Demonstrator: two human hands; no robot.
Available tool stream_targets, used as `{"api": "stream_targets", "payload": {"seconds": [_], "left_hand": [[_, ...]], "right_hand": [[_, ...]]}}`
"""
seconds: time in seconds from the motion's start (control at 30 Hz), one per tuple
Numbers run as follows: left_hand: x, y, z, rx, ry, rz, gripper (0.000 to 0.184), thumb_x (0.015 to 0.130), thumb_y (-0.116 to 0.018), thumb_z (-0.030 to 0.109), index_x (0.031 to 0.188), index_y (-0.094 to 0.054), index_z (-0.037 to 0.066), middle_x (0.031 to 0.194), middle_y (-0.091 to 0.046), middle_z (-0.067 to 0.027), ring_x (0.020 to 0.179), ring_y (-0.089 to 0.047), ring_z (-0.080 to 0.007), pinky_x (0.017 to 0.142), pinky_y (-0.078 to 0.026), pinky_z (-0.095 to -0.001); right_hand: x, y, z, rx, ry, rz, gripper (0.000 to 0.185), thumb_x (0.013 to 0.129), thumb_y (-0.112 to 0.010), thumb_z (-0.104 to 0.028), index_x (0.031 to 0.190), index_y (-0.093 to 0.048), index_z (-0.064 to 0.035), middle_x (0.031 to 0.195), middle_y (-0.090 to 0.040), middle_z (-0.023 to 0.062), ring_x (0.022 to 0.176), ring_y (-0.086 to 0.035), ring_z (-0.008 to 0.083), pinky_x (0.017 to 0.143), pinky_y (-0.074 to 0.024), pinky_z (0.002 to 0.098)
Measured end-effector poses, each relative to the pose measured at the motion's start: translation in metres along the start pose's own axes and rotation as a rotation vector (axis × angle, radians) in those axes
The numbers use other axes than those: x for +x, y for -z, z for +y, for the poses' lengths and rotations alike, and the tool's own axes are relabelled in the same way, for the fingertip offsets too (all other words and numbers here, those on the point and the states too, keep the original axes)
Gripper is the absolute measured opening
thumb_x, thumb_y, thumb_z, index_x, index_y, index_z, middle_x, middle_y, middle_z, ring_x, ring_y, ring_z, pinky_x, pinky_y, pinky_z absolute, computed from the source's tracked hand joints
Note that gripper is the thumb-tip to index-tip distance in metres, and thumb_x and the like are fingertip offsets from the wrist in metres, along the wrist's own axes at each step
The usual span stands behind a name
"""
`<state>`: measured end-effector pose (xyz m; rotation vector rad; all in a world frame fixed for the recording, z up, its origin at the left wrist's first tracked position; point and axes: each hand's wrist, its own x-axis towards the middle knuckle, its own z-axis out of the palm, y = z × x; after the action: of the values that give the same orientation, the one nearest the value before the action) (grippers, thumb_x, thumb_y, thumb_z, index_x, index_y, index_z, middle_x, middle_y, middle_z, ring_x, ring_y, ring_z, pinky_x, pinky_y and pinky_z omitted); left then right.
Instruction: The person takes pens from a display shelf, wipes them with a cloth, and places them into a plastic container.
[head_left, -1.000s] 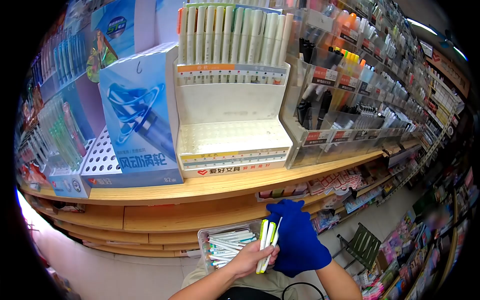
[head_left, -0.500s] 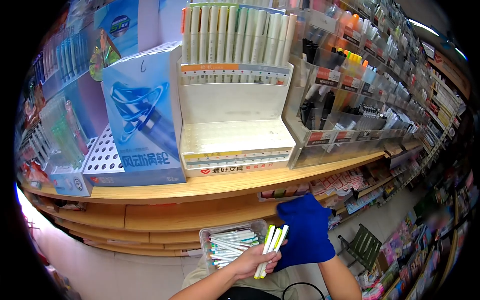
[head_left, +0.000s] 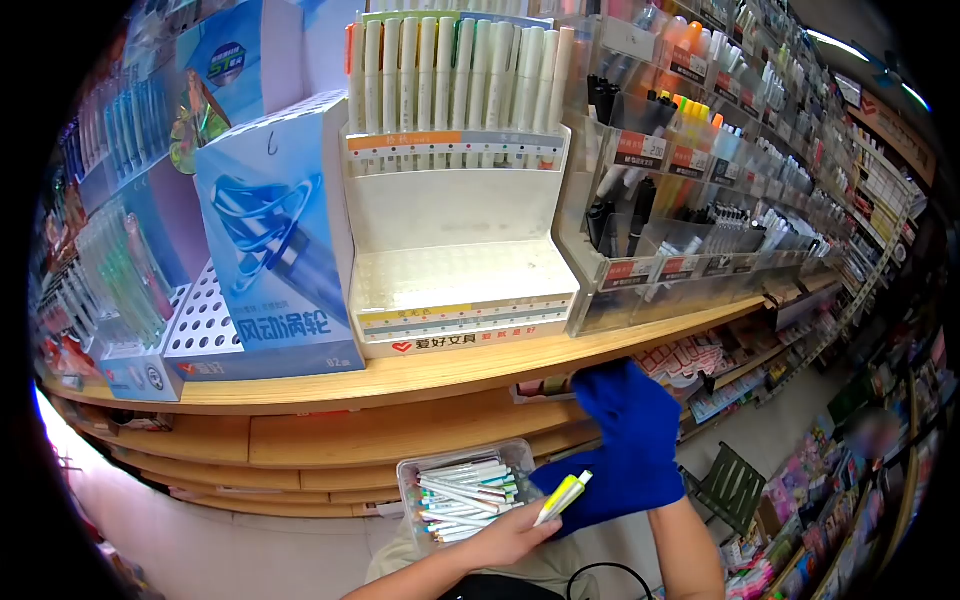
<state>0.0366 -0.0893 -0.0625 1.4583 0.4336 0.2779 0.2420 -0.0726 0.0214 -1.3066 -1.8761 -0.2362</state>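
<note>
My left hand (head_left: 512, 536) is closed on a small bunch of white markers (head_left: 565, 498) with yellow-green parts, tilted up to the right. A blue cloth (head_left: 640, 440) covers my right hand, whose fingers are hidden beneath it; only the bare forearm (head_left: 688, 540) shows. One lower fold of the cloth lies right behind the markers. Left of them, a clear plastic box (head_left: 408, 480) holds several white markers (head_left: 465, 490) lying loosely, some with coloured ends.
Above, a white display stand (head_left: 455, 215) with a row of upright markers (head_left: 450, 75) stands on a wooden shelf (head_left: 450, 365). A blue pen box (head_left: 275, 240) is at its left, clear pen racks (head_left: 680, 230) at its right. A dark green folding stool (head_left: 730, 488) stands at lower right.
The cloth-covered right hand has moved right and up, and the cloth hangs more spread out. The markers in my left hand have turned and lean further right. The view has shifted slightly.
</note>
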Motion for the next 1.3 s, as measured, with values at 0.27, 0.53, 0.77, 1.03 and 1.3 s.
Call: {"api": "stream_targets", "payload": {"seconds": [0.27,0.53,0.77,1.03,1.3], "left_hand": [[0.002,0.007,0.01,1.234,-0.441,0.448,0.064,0.072,-0.059,0.006,0.132,-0.039,-0.002,0.081,-0.048,-0.0095,0.073,-0.052,-0.0252,0.061,-0.043,-0.0355],[0.007,0.006,0.003,1.253,-0.418,0.38,0.059,0.077,-0.052,0.006,0.133,-0.038,-0.002,0.081,-0.048,-0.0107,0.073,-0.053,-0.0273,0.063,-0.045,-0.0372],[-0.007,0.008,0.008,1.231,-0.31,0.35,0.059,0.079,-0.051,0.007,0.136,-0.035,0.0,0.083,-0.049,-0.0136,0.075,-0.055,-0.0299,0.066,-0.048,-0.0395],[-0.034,0.04,-0.053,1.286,-0.128,0.463,0.055,0.081,-0.05,0.008,0.134,-0.038,0.004,0.1,-0.052,-0.0176,0.09,-0.055,-0.0343,0.078,-0.044,-0.0466],[-0.033,0.073,0.0,1.048,-0.302,0.307,0.044,0.089,-0.052,0.01,0.131,-0.043,0.009,0.124,-0.051,-0.0197,0.105,-0.054,-0.0375,0.087,-0.044,-0.0467]], "right_hand": [[-0.026,0.029,-0.033,0.333,-0.562,-0.126,0.057,0.063,-0.081,-0.013,0.108,-0.048,-0.0013,0.098,-0.056,0.008,0.084,-0.058,0.0152,0.072,-0.0506,0.0284],[-0.051,0.0,-0.037,-0.009,-0.037,-0.4,0.034,0.063,-0.069,-0.012,0.095,-0.058,-0.0062,0.092,-0.06,0.01,0.09,-0.057,0.0315,0.077,-0.045,0.0392],[-0.06,-0.002,-0.036,0.023,-0.075,-0.26,0.054,0.042,-0.073,-0.024,0.092,-0.064,-0.009,0.099,-0.061,0.0115,0.088,-0.058,0.0328,0.074,-0.0454,0.0408],[-0.079,-0.01,-0.01,0.005,-0.535,-0.362,0.016,0.052,-0.069,-0.014,0.063,-0.059,-0.0107,0.071,-0.054,0.0101,0.075,-0.053,0.0313,0.069,-0.0421,0.041],[-0.023,0.053,-0.091,-0.031,0.114,-0.15,0.016,0.063,-0.056,-0.006,0.079,-0.055,-0.0054,0.077,-0.05,0.016,0.077,-0.051,0.0345,0.074,-0.0409,0.0421]]}}
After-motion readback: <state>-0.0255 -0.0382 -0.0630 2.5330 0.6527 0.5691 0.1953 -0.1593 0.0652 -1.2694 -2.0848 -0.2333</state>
